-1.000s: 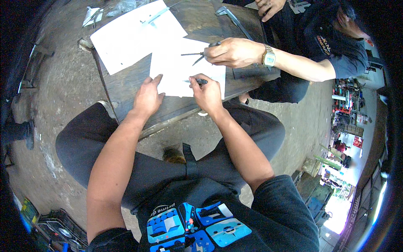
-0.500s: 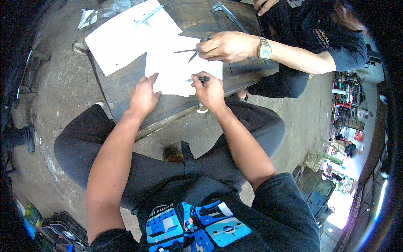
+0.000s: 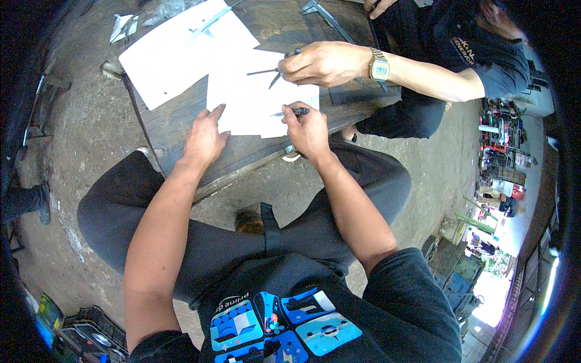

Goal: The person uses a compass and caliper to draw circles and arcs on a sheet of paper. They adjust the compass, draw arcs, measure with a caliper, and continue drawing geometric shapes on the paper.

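Head view: hands apart. Sheet (image 3: 239,100) on tabletop (image 3: 162,124), between 11 and 12 o'clock. Right hand (image 3: 309,133) pinches pen (image 3: 301,111) near tip, seemingly for control; left hand (image 3: 203,138), fingers loose, at sheet's 8 o'clock edge, likely steadying it.

The surface (image 3: 168,128) is dark brown wood, its grain streaked and worn, with a dull sheen. On it are two sheets of smooth, bright white paper: a near sheet (image 3: 239,103) and a far sheet (image 3: 181,57). The pen (image 3: 301,111) looks like black plastic with small glossy highlights. A grey caliper (image 3: 330,21) appears to be smooth metal with a soft shine. A dark, thin-legged tool (image 3: 260,73) seems metallic and matt. The wristwatch (image 3: 380,69) has a shiny, gold-toned linked band. Clear plastic wrapping (image 3: 168,11) looks crinkled and glossy. The floor (image 3: 91,133) resembles rough, stained, matt concrete. The trousers (image 3: 130,193) are soft, matt dark cloth; the T-shirt (image 3: 399,308) is black cloth with a blue print.
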Tool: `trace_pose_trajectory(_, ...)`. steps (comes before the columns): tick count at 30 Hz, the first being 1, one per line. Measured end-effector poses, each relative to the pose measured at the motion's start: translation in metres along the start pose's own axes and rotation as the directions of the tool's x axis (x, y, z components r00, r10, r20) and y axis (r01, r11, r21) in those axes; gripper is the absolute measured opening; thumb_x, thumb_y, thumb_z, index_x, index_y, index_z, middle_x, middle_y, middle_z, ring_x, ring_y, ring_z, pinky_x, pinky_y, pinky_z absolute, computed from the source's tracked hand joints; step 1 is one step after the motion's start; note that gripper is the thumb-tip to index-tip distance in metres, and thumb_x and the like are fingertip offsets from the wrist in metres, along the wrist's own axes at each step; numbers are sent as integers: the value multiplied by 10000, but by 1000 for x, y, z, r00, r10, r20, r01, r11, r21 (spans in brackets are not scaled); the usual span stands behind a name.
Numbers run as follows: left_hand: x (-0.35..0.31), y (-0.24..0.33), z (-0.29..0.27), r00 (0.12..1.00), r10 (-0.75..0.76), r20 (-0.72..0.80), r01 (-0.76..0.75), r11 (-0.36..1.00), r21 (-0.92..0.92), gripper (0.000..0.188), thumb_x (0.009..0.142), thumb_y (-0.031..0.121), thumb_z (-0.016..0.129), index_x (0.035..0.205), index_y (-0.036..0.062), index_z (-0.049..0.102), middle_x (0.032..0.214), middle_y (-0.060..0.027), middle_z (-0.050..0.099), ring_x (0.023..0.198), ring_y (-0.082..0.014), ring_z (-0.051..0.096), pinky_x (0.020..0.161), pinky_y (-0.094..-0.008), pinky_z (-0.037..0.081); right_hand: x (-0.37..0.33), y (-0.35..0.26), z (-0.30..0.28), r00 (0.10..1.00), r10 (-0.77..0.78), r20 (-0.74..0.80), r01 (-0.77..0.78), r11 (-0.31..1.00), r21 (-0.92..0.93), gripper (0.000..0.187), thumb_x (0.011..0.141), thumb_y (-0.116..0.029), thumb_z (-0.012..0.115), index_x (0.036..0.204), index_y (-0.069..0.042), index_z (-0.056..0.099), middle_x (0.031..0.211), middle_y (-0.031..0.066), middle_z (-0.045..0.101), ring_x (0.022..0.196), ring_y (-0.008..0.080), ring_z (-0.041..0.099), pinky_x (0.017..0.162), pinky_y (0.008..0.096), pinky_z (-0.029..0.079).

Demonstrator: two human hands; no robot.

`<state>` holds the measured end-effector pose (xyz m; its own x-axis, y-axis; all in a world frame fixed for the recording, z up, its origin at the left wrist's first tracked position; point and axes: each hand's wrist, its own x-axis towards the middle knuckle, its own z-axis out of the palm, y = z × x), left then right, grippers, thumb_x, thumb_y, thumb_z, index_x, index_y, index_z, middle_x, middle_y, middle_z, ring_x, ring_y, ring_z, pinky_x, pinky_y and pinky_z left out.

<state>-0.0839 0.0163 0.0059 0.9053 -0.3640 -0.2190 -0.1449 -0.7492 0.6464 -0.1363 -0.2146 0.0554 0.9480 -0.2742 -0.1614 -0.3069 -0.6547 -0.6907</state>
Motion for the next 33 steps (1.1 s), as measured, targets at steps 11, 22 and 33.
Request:
trace_pose_trajectory(11, 0, -3, 3, 1000, -7, -3, 7, 1000, -12, 691, 779, 112, 800, 1421, 57, 550, 1042, -198, 636, 983, -343, 644, 904, -452, 530, 7, 15, -3, 998, 13, -55, -12, 999, 34, 254, 964, -232, 653, 856, -9, 709, 705, 161, 700, 658, 318, 706, 639, 406, 537)
trace_pose_trajectory(22, 2, -3, 2, 1000, -7, 1, 7, 1000, -1, 698, 775, 111, 808, 1424, 69, 554, 977, -171, 627, 914, -320, 642, 857, -434, 538, 13, 25, -7, 995, -22, -95, 19, 999, -31, 292, 984, -249, 635, 839, -6, 706, 657, 71, 703, 536, 153, 663, 549, 324, 518)
trace_pose_trajectory(33, 2, -5, 2, 1000, -2, -6, 2, 1000, -18, 711, 768, 105, 822, 1426, 75, 556, 952, -159, 620, 890, -309, 635, 838, -428, 536, 20, 33, -10, 993, 62, -103, -61, 998, 6, 295, 976, -258, 647, 875, 10, 716, 683, 77, 719, 547, 146, 668, 557, 324, 525)
